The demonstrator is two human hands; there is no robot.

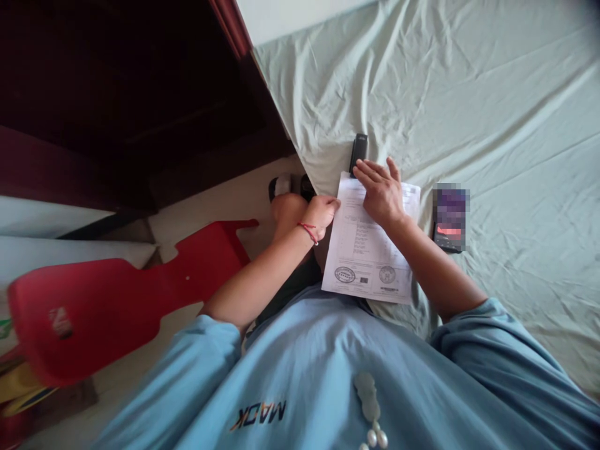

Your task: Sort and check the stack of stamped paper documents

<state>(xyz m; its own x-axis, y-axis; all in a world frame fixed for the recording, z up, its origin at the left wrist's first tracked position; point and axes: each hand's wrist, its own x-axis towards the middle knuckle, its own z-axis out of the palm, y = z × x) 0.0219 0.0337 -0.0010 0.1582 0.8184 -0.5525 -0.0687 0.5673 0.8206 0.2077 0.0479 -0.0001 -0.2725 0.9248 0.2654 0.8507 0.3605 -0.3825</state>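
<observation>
A printed paper with two round stamps near its bottom lies over the edge of the pale green cloth. My left hand pinches its left edge, fingers closed, with a red string round the wrist. Across the upper part of the sheet my right hand lies with its fingers spread, the fingertips close to the top edge. A black stapler-like object stands out beyond that edge, just above the right fingertips; its lower end meets the paper. Whether the sheet is inside it cannot be made out.
On the wrinkled pale green cloth, a phone with a blurred screen lies right of the paper. A red plastic chair stands at the left on the floor. Dark red furniture fills the upper left.
</observation>
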